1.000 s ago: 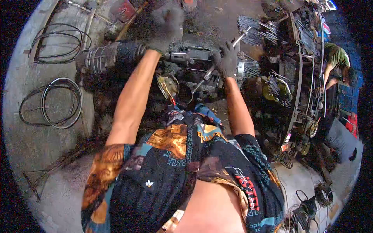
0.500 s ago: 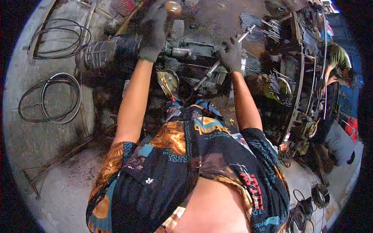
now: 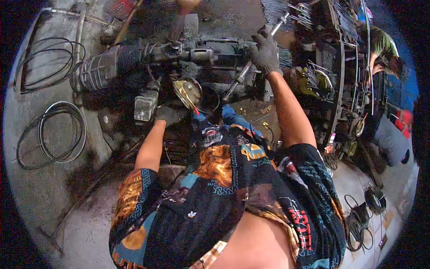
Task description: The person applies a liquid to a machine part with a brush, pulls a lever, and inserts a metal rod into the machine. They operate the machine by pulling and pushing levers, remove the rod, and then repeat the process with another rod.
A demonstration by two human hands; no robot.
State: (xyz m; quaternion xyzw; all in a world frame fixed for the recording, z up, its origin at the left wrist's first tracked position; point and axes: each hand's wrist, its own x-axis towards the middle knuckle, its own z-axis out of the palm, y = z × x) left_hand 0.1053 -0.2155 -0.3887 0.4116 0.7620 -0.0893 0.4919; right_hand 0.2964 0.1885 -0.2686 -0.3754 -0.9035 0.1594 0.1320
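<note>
My right hand (image 3: 265, 54), in a dark grey glove, is closed round the middle of a slanting metal lever (image 3: 242, 74) on the right of a dark, greasy machine (image 3: 179, 53). The lever's upper end sticks out past my fingers. My left hand (image 3: 169, 114), also gloved, is low in front of the machine, beside a grey metal box (image 3: 146, 106). Its fingers blend into the dark machine parts, so their pose is hidden. Between my hands are a round metal dish (image 3: 190, 92) and the machine's short steel spindle (image 3: 202, 55).
A ribbed motor (image 3: 95, 71) forms the machine's left end. Coiled cables (image 3: 62, 132) lie on the left. Bundles of thin metal rods (image 3: 275, 13) rest at the upper right, near a rack (image 3: 339, 98). Another person (image 3: 384, 49) bends over at the far right.
My left hand has dropped from the machine's far upper side, near a round brown knob, to beside the grey box. My right hand stays on the lever. The view has shifted slightly.
</note>
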